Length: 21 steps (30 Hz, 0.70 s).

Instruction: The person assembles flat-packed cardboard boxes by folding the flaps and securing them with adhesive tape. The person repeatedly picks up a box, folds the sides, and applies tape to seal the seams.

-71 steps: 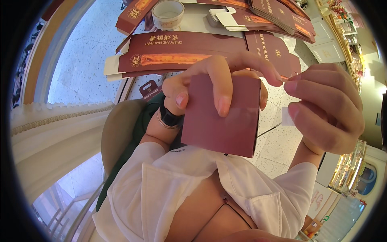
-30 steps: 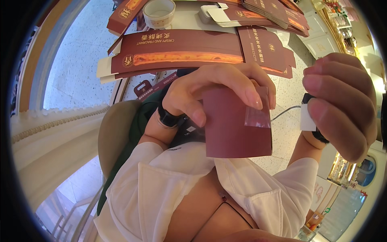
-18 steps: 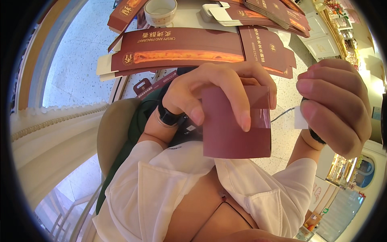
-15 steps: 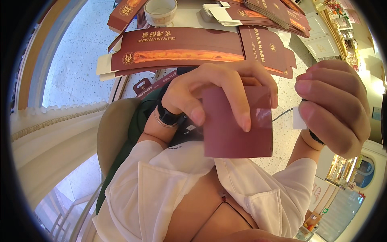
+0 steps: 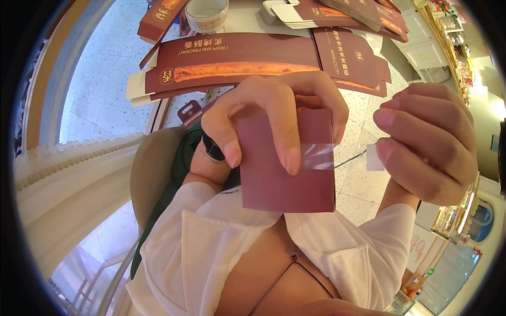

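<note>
Two hands up in front of a white shirt (image 5: 174, 247). Left hand (image 5: 271, 102) has its fingers clamped around a maroon box (image 5: 282, 189), held up nearer the body than the desk (image 5: 252, 22), one finger laid on its face right by some clear tape (image 5: 319, 156). Right hand (image 5: 429, 145) is apart from the box, fingers curled in, pinching a small white piece (image 5: 375, 158). Beyond them, a long maroon carton (image 5: 237, 58) and a pale ring-shaped roll (image 5: 207, 24) sit on the desk.
</note>
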Motion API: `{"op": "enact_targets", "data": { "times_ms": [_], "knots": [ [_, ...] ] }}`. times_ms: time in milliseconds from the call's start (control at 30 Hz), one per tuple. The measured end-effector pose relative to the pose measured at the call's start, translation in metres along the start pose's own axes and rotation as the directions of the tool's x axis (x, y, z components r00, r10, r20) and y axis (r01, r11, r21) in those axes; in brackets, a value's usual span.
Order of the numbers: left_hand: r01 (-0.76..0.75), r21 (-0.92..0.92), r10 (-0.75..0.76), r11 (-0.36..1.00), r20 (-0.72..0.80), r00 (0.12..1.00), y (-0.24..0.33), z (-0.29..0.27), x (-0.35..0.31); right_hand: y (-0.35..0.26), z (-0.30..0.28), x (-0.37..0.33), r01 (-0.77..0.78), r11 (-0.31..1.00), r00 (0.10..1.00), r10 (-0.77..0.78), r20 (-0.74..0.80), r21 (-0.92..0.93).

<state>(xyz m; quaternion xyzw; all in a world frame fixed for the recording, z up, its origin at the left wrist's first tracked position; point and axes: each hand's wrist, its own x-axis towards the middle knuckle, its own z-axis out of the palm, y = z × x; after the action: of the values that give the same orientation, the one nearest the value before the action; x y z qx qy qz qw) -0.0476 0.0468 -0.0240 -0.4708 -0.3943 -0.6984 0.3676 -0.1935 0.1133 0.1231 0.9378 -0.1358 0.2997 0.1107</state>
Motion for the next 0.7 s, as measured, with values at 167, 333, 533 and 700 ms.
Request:
{"op": "enact_targets", "data": {
  "times_ms": [167, 333, 533, 700],
  "knots": [
    [0.044, 0.066, -0.046, 0.997, 0.019, 0.999, 0.01, 0.0, 0.001, -0.005, 0.004, -0.006, -0.005, 0.999, 1.0, 0.004, -0.019, -0.036],
    [-0.016, 0.071, 0.015, 0.997, 0.014, 1.0, 0.006, -0.001, 0.002, -0.007, 0.006, -0.013, -0.009, 0.999, 1.0, 0.009, -0.007, -0.043],
    [0.057, 0.034, -0.057, 0.998, 0.002, 0.998, 0.01, 0.001, 0.002, -0.013, 0.016, -0.022, -0.065, 0.997, 0.996, 0.062, -0.064, -0.046],
    [0.02, 0.057, -0.024, 0.998, 0.074, 0.997, 0.01, -0.005, 0.003, -0.013, 0.02, -0.025, -0.065, 0.998, 0.995, 0.063, -0.071, -0.026]
  ]
}}
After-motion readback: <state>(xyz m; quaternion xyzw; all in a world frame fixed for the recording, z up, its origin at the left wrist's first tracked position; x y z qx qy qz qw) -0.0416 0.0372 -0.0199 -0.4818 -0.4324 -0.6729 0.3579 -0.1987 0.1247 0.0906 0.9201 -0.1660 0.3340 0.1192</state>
